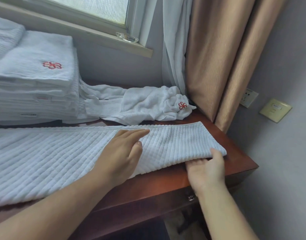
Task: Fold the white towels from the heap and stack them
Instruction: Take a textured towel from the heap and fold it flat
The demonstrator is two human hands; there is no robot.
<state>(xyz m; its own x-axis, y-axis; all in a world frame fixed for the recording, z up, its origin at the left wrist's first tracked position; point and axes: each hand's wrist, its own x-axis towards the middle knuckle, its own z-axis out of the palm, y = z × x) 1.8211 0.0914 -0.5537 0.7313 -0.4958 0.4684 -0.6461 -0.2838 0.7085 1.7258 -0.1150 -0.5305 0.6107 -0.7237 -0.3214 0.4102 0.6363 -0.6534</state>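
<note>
A white ribbed towel point(62, 156) lies lengthwise across the wooden table point(166, 186). My left hand point(124, 153) rests flat on it near its right end, fingers straight. My right hand point(207, 168) pinches the towel's near right corner, thumb on top and fingers underneath. Behind it lies a crumpled heap of white towels point(140, 104) with a red flower emblem. At the left stands a stack of folded white towels point(34, 80), its top one bearing the same emblem.
The table's right edge ends by tan curtains point(223, 58) and a white sheer curtain point(173, 49). A glass ashtray point(127, 37) sits on the window sill. Wall sockets point(249, 97) are at the right.
</note>
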